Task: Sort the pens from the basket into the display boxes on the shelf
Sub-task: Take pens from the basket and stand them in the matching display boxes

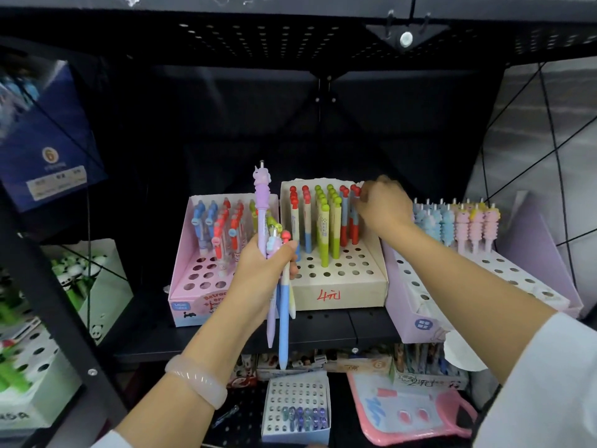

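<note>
- Black metal shelf (323,331) carries three display boxes side by side: a pink box (189,286) on the left, a cream box (339,286) in the middle, a lilac box (407,318) on the right.
- The cream box has "4元" written in red on its front wall; pens with red and green round caps stand in its back rows of holes.
- The pink box holds blue and red pens; its front shows the word "Retrac…", partly hidden by the left arm.
- The lilac box holds blue and pink unicorn-topped pens; the round blue label on its front is too blurred to read.
- The left hand (265,266), with a pale pink bangle (197,379) on its wrist, grips a bunch of pens (281,305) upright in front of the pink and cream boxes; a purple unicorn pen (262,202) stands tallest.
- The right hand (384,205) reaches to the back right corner of the cream box, fingers curled at the red-capped pens (350,218) there; whether it pinches one cannot be told.
- No basket is in view.
</note>
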Available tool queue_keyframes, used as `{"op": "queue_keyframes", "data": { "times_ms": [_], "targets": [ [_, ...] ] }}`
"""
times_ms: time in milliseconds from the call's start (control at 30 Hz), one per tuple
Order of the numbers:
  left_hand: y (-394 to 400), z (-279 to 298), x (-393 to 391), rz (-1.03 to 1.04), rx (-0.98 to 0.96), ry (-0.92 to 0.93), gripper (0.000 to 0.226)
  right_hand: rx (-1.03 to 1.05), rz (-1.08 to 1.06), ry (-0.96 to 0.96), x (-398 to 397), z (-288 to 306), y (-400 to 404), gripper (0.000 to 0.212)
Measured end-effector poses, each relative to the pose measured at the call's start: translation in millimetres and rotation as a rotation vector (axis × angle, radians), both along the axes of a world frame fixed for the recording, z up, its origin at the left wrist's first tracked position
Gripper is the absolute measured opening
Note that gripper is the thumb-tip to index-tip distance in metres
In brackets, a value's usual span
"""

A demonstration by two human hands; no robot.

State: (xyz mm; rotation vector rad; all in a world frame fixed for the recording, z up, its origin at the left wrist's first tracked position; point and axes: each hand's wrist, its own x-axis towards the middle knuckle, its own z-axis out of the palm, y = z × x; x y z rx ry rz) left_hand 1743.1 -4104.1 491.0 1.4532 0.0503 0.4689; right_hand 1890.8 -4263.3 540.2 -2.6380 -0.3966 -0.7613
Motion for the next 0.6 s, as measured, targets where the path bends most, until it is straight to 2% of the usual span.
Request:
{"op": "queue_keyframes", "data": {
  "times_ms": [133, 233, 300, 433, 500, 600],
  "targets": [
    [0.4, 0.2, -0.9, -0.003, -0.010, 0.002, 0.006, -0.032, -0.038, 0.074, -4.8, 4.5, 1.9, 0.031],
    [-4.2, 0.9, -2.0, -0.042, -0.032, -0.007, 0.009, 0.214, 0.028, -0.022, -20.6, 13.9, 3.2, 0.026],
    [-9.4, 1.7, -1.6, -0.075, -0.031, -0.013, 0.007, 0.372, 0.187, -0.087, -38.3, 21.0, 11.3, 0.022],
    [-20.8, 2.5, -0.5, -0.115, 0.030, 0.007, 0.009, 0.483, 0.618, 0.256, -75.1, 31.1, 34.9, 0.022],
    [-26.3, 3.1, -0.9, -0.126, 0.058, 0.018, 0.009, 0.489, 0.697, 0.340, -82.1, 32.3, 37.4, 0.029],
    [-32.1, 4.0, -0.5, -0.150, 0.051, 0.016, 0.009, 0.594, 0.701, 0.396, -82.4, 31.6, 32.1, 0.038]
  ]
}}
